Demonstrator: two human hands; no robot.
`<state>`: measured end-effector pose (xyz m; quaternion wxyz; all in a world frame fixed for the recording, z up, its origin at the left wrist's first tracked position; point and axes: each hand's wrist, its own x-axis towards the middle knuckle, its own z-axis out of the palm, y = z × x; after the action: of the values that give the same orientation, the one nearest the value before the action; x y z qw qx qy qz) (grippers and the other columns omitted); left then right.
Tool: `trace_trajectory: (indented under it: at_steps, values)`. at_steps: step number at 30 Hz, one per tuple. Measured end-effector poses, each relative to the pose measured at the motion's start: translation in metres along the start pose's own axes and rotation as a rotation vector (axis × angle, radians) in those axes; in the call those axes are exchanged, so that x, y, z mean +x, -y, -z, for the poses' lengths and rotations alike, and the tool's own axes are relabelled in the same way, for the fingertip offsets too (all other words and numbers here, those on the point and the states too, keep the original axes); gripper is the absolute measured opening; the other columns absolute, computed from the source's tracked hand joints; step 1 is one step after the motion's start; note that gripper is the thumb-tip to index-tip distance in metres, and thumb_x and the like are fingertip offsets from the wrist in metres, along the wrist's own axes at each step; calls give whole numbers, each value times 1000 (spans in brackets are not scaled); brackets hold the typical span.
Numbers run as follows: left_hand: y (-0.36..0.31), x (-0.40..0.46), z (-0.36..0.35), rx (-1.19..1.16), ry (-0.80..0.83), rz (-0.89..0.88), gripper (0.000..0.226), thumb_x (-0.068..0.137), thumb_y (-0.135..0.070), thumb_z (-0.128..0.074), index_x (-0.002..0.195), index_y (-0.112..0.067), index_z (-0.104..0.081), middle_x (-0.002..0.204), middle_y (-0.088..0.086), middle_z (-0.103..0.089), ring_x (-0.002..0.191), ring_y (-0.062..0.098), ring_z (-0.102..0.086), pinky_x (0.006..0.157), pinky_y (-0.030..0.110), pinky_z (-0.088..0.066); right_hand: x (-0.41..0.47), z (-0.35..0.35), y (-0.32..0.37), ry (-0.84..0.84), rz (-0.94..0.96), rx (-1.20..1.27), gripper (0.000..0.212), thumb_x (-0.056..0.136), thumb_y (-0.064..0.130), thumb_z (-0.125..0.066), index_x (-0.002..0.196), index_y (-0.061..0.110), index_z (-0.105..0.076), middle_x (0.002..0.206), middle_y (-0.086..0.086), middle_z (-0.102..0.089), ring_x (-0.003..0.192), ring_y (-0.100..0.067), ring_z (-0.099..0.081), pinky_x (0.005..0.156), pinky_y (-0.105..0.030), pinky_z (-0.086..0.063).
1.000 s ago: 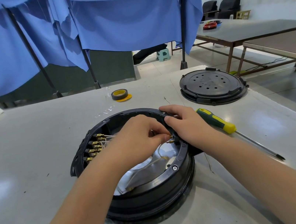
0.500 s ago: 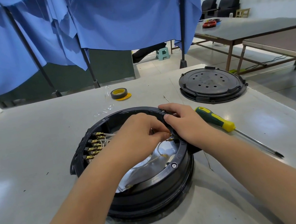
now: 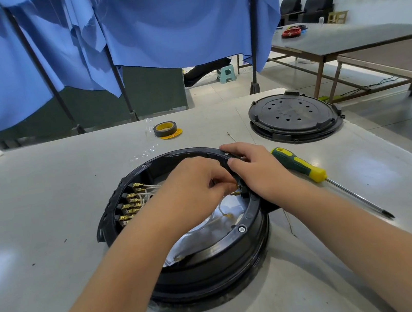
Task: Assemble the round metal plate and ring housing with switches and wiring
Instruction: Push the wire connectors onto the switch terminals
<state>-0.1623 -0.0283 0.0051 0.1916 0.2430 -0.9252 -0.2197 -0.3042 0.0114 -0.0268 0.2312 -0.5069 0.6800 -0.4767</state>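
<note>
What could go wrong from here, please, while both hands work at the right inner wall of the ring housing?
The left hand pinches a small brass terminal at the ring housing wall; forcing it could bend it or strain its thin white wire. The right hand steadies the rim right beside the screwdriver, so a nudge might roll it along the table.

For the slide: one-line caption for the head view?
Left hand pinches a brass wire terminal inside the black ring housing while the right hand grips its rim; screwdriver lies beside.
</note>
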Motion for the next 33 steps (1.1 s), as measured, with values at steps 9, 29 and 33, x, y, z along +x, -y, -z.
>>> trace_trajectory:
  at_steps: [9, 29, 33]
  values:
    - [0, 0, 0, 11, 4, 14, 13, 87, -16, -67, 91, -20, -78, 76, -7, -66, 80, 6, -53, 72, 19, -40, 0, 0, 0, 2, 15, -6, 38, 95, 7, -46, 132, 12, -54, 127, -4, -61, 113, -14, -55, 96, -23, -41]
    - [3, 0, 0, 36, 1, 46, 13, 87, -20, -67, 92, -23, -78, 76, -7, -68, 75, 9, -57, 72, 23, -43, 0, 2, -1, 12, 30, 10, 38, 95, 6, -46, 131, 13, -55, 124, -5, -62, 108, -14, -58, 91, -20, -42]
    - [3, 0, 0, 48, 13, 58, 13, 87, -21, -67, 94, -25, -78, 76, -11, -67, 76, 6, -57, 72, 20, -44, 0, 3, -2, 20, 42, 3, 38, 96, 6, -46, 132, 13, -55, 125, -5, -62, 109, -12, -57, 90, -18, -40]
